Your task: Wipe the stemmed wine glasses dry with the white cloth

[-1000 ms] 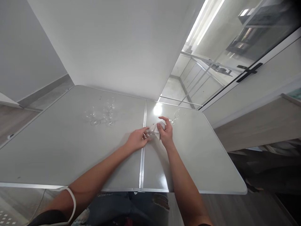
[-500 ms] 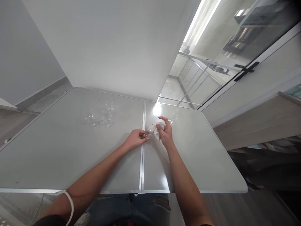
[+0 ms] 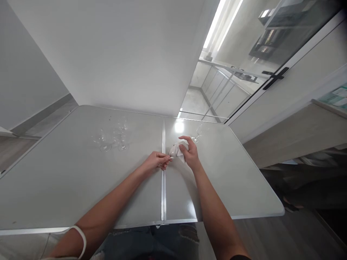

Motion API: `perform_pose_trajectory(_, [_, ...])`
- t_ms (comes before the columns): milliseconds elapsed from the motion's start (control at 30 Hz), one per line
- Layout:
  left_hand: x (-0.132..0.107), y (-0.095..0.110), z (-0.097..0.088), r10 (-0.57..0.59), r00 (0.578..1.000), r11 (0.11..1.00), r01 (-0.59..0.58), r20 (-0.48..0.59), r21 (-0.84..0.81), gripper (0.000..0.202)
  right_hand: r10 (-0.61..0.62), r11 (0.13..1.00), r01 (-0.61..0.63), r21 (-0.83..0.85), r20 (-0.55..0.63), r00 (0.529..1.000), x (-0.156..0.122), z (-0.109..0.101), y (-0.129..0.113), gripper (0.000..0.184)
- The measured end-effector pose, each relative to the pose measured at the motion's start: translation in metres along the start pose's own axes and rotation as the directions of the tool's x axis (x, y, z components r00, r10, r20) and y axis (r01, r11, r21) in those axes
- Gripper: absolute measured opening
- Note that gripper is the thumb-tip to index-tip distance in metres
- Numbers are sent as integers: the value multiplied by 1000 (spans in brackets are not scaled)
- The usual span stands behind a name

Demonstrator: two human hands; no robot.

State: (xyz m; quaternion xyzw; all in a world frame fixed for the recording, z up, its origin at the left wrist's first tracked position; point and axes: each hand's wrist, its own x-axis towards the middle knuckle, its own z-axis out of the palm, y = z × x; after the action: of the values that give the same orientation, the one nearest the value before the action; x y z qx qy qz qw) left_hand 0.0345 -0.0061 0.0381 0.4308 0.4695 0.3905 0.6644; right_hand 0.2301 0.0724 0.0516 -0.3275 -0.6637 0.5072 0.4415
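A clear stemmed glass (image 3: 172, 151) lies tilted between my hands, over the metal seam of the table. My left hand (image 3: 159, 160) is closed around its stem end, fingertips pinched together. With my right hand (image 3: 189, 151) I grip a white cloth (image 3: 182, 147) that wraps the bowl. The thumb presses on the cloth and the index finger sticks out past it. Part of the bowl is hidden by the cloth and the fingers.
Several clear stemmed glasses (image 3: 123, 146) stand on the table's (image 3: 67, 173) left half. Another clear glass (image 3: 195, 138) stands just beyond my right hand. A white wall borders the table's far edge; a glazed door with a black handle (image 3: 275, 78) is at right.
My left fingers have shifted their hold on the stem, now pinching close to the bowl. My right hand stays on the cloth around the bowl. The view has shifted slightly.
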Motion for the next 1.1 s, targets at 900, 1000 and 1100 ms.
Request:
perform_pose_trajectory(900, [12, -20, 17, 348, 906, 892, -399, -241, -212, 39, 156, 754, -142, 641, 35, 987, -2, 39, -8, 44])
perform_pose_trajectory(1000, [13, -17, 15, 342, 867, 827, -461, -363, -323, 37, 109, 772, -140, 619, 88, 990, -3, 41, -8, 42])
perform_pose_trajectory(1100, [12, -15, 15, 348, 855, 835, -469, -385, -286, 46, 66, 828, -66, 557, 21, 998, -3, 41, -3, 35])
